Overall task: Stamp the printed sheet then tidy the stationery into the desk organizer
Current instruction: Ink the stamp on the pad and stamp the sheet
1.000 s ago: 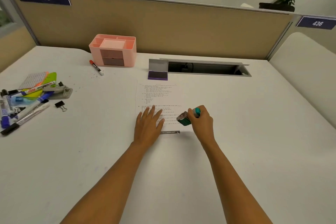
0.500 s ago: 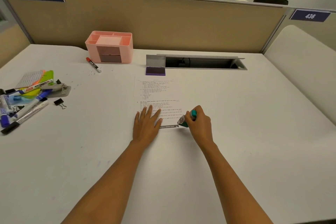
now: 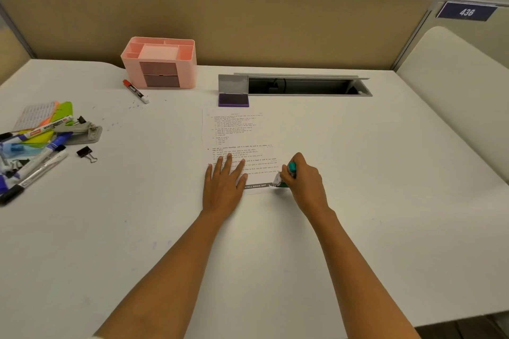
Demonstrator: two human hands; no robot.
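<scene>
White printed sheet of paper (image 3: 237,140) lies flat mid-way across the white desk top (image 3: 358,173), with lines of text and a dark banner along its near edge

Left hand (image 3: 223,190): palm down on the sheet's near-left part, fingers straight and slightly spread, pressing the paper

Right hand (image 3: 305,181): at 3 o'clock of the left hand, fingers curled tight round a small teal-green plastic stamp (image 3: 286,176). The stamp pokes out at the hand's 9 o'clock. Its lower end meets the sheet at the near-right corner, just beside the banner's right end. Whether its face sits flat cannot be told

Open purple ink pad (image 3: 233,99), grey lid raised: 12 o'clock of the sheet, just past its far edge

Pink plastic desk organizer (image 3: 161,63): 10 o'clock of the sheet, near the beige partition (image 3: 275,22). Red-capped white marker (image 3: 135,91) lies at the organizer's 7 o'clock

Heap of markers and coloured cards (image 3: 33,146) with a grey stapler (image 3: 80,131): 9 o'clock of the sheet, well apart. Black binder clip (image 3: 86,153) just beside the heap
</scene>
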